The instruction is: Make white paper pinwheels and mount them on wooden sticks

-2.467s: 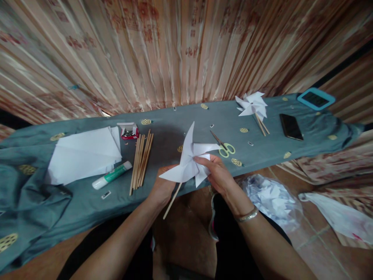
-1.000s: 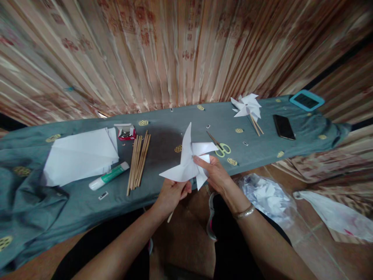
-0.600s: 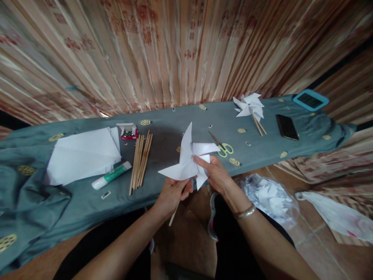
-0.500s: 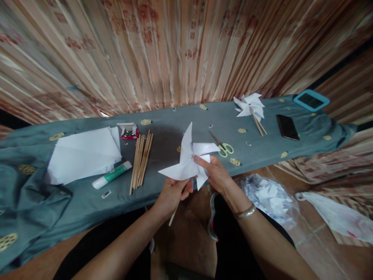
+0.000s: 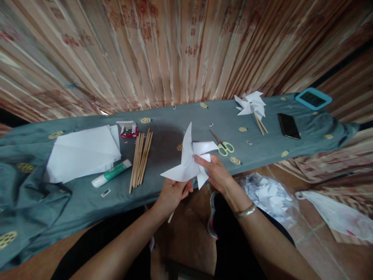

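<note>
A white paper pinwheel (image 5: 189, 165) is held up over the table's front edge between my two hands. My left hand (image 5: 174, 194) is closed around its wooden stick (image 5: 171, 217), just under the blades; the lower end of the stick sticks out below the fist. My right hand (image 5: 215, 171) grips the pinwheel from the right, with the thumb close to the centre of the blades. Its other fingers are partly hidden behind the paper. Green-handled scissors (image 5: 223, 147) lie just beyond the right blade.
Left on the cloth-covered table (image 5: 163, 167) lie white paper sheets (image 5: 84, 153), a glue stick (image 5: 112, 174), a red box of small metal pins (image 5: 127, 130) and several wooden sticks (image 5: 141, 159). Further right are pinwheels (image 5: 251, 104), a phone (image 5: 288, 126) and a blue-framed device (image 5: 313, 98). A plastic bag (image 5: 269, 198) sits on the floor.
The pinwheel's blades have shifted very slightly, the left tip a little to the right and down. Both hands keep the same hold.
</note>
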`<state>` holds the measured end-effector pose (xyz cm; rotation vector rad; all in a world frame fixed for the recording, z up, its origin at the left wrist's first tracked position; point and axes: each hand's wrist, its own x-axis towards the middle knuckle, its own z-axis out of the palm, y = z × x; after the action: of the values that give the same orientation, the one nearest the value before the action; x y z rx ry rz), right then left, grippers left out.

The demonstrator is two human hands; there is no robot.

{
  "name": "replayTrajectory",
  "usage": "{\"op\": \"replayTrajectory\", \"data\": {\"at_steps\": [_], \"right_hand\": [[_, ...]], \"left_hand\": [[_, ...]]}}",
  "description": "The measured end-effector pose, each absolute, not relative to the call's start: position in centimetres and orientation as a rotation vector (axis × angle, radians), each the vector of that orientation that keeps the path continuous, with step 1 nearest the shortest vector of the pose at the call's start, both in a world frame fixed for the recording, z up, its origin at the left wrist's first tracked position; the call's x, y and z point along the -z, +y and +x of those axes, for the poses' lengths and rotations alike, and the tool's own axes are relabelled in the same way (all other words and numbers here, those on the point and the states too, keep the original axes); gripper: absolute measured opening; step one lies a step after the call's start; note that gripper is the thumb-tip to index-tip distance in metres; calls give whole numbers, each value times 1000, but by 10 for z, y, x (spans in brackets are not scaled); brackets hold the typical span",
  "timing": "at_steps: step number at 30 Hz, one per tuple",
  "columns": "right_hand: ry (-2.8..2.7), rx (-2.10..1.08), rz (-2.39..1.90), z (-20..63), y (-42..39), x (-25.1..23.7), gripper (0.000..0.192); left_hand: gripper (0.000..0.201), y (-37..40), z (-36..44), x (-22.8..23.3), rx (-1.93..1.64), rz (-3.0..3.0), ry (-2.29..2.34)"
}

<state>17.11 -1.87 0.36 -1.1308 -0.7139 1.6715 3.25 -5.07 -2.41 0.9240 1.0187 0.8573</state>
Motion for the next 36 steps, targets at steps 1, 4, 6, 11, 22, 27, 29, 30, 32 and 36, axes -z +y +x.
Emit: {"op": "replayTrajectory", "data": {"at_steps": [1,4,6,11,22,27,29,30,32,36], "right_hand": [[-707,-1682,-1129,171,-19,-4,34],[-695,-1711,-1110,171,-20,-3,33],[-689,-1719,-1088,170,-22,-2,33],[-674,-1737,-1085,170,-23,2,37],[-632,-1674,-1149,162,-25,7,29],[-622,-1678,-1160,162,-25,9,29],[-606,-1680,-1166,162,-25,9,31],[-600,-1682,-1165,162,-25,9,32],[-584,-1684,-1160,161,-26,9,32],[-581,-1683,-1154,161,-27,9,30]], "left_hand": [[44,-51,32,23,-852,931,1026],[44,-53,30,19,-824,962,1071],[43,-54,29,17,-803,984,1099],[43,-54,29,18,-811,956,1129],[41,-55,24,33,-860,961,1161],[38,-55,19,41,-852,1091,1171],[36,-56,17,44,-846,1134,1191],[36,-56,17,45,-845,1149,1199],[34,-56,16,46,-839,1168,1213],[31,-57,15,43,-831,1182,1215]]}}
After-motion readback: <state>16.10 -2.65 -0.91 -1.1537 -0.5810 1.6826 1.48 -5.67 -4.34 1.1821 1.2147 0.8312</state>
